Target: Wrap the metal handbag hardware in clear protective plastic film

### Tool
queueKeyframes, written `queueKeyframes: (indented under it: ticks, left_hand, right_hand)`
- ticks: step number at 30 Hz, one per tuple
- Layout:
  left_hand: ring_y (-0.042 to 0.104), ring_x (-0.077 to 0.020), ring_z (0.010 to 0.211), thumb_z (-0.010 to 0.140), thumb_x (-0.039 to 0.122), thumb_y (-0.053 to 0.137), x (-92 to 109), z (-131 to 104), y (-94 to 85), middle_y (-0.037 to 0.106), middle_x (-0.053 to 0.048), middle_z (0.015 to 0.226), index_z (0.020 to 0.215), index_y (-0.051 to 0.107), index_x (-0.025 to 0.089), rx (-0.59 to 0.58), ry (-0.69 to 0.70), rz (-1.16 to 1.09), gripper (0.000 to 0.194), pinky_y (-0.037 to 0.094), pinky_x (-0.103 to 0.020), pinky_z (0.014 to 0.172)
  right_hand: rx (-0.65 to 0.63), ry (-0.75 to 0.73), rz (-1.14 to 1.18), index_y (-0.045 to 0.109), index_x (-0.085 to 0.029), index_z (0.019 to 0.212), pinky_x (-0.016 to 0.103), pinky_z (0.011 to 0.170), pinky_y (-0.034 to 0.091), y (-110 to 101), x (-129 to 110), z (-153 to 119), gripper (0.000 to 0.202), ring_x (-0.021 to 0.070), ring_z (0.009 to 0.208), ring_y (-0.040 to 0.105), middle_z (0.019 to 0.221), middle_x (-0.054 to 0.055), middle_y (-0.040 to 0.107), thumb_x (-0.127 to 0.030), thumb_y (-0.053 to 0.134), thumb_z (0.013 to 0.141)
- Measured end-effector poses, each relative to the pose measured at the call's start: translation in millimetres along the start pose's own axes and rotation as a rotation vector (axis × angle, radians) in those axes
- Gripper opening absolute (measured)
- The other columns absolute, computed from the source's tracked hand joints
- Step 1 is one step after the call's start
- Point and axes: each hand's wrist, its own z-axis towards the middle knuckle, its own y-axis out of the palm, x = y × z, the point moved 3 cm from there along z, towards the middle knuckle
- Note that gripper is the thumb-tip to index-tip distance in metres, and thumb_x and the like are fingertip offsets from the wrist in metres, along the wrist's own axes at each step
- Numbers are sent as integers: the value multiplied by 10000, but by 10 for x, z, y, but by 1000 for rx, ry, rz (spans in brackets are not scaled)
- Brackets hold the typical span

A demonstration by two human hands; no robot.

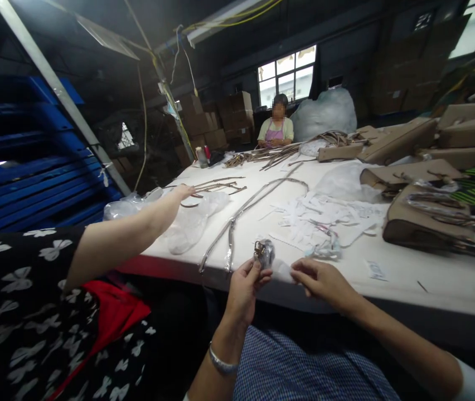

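Note:
My left hand [248,278] is closed around a small bundle [265,253] with brass-coloured metal hardware, wrapped in clear plastic, just over the table's near edge. Beside it, my right hand [323,283] has thumb and fingers pinched at a piece of translucent plastic film [281,268]. Ahead of my left hand lies a long brown strap [254,203], partly in shiny clear wrap. White paper scraps [325,214] lie in a heap beyond my right hand, with a small crumpled packet [325,250] at their near side.
At left, a co-worker's arm [137,228] reaches over brown straps [221,186] and a clear plastic bag [191,223]. Brown handbags [425,217] crowd the right of the white table [408,289]. Another person [277,131] sits across, near piled straps [279,156].

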Motion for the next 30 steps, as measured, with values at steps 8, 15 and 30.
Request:
queueKeyframes:
  ticks: [8, 15, 30]
  left_hand:
    - [703, -180, 729, 865, 375, 624, -26, -152, 294, 726, -108, 962, 1177, 657, 119, -146, 132, 326, 405, 555, -269, 684]
    - [686, -244, 900, 861, 275, 578, 76, -34, 289, 744, -75, 1018, 1108, 715, 196, -93, 404, 707, 293, 554, -354, 832]
    - [652, -225, 1030, 879, 163, 529, -129, 131, 340, 718, -58, 1111, 1167, 688, 252, -168, 502, 867, 341, 495, -358, 945]
  right_hand:
    - [129, -92, 262, 737, -183, 827, 283, 607, 489, 187, 1, 146, 250, 175, 606, 632, 670, 5, 707, -408, 629, 822]
    - [42, 6, 836, 712, -194, 1114, 390, 956, 476, 417, 93, 63, 408, 250, 1005, 651, 1066, 61, 734, -370, 767, 750]
    - [178, 116, 1167, 733, -245, 1015, 379, 909, 534, 546, 261, 48, 281, 252, 1021, 667, 999, 29, 754, -355, 771, 759]
